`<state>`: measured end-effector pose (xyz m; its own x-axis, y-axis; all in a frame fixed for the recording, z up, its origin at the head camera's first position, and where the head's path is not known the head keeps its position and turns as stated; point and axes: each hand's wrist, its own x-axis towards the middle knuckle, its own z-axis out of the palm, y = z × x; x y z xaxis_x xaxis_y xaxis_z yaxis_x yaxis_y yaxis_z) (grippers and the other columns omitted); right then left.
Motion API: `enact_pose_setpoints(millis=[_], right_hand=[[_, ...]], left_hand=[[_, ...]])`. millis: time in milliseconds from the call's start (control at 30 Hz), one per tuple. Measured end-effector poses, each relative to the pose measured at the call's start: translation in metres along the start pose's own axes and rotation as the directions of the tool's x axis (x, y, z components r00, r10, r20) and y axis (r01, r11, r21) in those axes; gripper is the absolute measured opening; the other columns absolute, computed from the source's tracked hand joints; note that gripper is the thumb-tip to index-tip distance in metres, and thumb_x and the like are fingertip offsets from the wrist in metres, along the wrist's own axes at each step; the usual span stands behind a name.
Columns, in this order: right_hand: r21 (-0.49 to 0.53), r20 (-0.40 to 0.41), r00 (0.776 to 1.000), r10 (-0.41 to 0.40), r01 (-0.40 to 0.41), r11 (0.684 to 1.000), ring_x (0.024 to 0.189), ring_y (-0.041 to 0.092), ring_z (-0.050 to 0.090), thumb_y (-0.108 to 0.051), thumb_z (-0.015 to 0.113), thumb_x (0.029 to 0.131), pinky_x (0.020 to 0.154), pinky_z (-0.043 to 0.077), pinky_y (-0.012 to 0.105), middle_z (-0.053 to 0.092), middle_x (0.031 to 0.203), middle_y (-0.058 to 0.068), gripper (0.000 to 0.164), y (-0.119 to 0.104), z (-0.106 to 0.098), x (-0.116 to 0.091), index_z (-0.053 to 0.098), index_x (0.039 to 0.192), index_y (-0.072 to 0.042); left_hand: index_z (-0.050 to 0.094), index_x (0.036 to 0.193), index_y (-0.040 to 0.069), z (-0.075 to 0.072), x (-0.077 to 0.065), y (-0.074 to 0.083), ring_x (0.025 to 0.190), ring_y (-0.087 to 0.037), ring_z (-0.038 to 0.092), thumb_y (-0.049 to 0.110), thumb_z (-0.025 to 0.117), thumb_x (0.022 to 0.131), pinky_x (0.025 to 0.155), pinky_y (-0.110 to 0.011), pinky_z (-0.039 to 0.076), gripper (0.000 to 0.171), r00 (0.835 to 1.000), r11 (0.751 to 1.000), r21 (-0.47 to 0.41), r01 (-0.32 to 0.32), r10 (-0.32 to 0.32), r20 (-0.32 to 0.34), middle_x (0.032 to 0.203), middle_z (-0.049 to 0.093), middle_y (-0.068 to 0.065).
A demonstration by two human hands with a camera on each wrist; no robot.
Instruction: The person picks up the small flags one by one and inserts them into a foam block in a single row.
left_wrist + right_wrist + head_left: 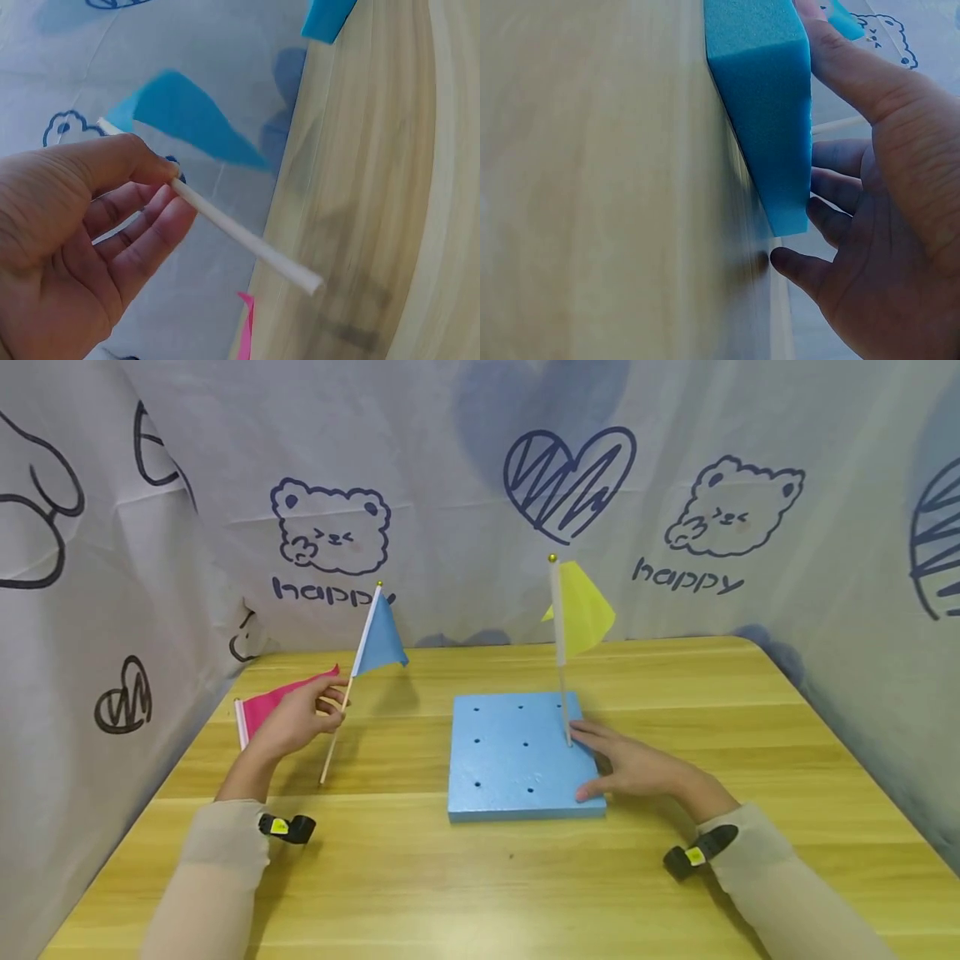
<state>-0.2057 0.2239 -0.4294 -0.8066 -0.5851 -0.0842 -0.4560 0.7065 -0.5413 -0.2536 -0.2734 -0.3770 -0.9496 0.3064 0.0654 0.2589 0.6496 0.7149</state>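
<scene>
Left hand (296, 718) pinches the stick of the blue flag (381, 642) between thumb and fingers, just under the cloth; remaining fingers loosely curved. Right hand (637, 766) isn't gripping: fingers spread and relaxed, resting on the right edge of the blue block (498, 768), thumb near the front right corner, fingertips just beside the yellow flag's stick; whether they touch it, can't tell.

Block lies flat on the tabletop (480, 885), round holes in its top. One right-side hole holds the yellow flag (585, 614), standing nearly upright, top leaning slightly left. Seven other dark holes show; the right hand covers part of the top.

Blue flag is held left of the block, well apart from it, tilted, gold tip up and right, bare end down over the tabletop. Pink flag (264, 706) at far left, partly hidden behind the left hand.

Forearms reach in from both lower corners, pale sleeves (204, 877), black wrist devices (288, 829). Behind: light cloth (450, 543), printed bears, hearts, "happy".
</scene>
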Motion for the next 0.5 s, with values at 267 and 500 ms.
enact_pose_setpoints(millis=[267, 500], right_hand=[[0.002, 0.005, 1.000, -0.002, 0.002, 1.000, 0.146, 0.037, 0.013, -0.062, 0.074, 0.076, 0.113, 0.022, 0.056, 0.009, 0.163, 0.011, 0.109, 0.001, 0.001, 0.000, 0.022, 0.156, -0.010], [-0.001, 0.029, 0.999, -0.021, 0.021, 1.000, 0.147, 0.036, 0.010, -0.061, 0.075, 0.076, 0.114, 0.022, 0.055, 0.005, 0.163, 0.011, 0.112, 0.002, -0.001, -0.001, 0.018, 0.157, -0.010]], left_hand=[[0.043, 0.142, -0.001, 0.011, 0.005, 0.009, 0.103, -0.034, 0.059, -0.001, 0.061, 0.091, 0.074, -0.029, 0.058, 0.054, 0.999, 0.996, -0.087, -0.010, 0.006, -0.043, 0.118, 0.057, -0.024], [0.043, 0.142, 0.000, 0.024, 0.007, 0.021, 0.102, -0.033, 0.060, 0.001, 0.063, 0.091, 0.074, -0.028, 0.058, 0.054, 0.996, 0.991, -0.123, -0.049, 0.040, -0.079, 0.117, 0.057, -0.022]])
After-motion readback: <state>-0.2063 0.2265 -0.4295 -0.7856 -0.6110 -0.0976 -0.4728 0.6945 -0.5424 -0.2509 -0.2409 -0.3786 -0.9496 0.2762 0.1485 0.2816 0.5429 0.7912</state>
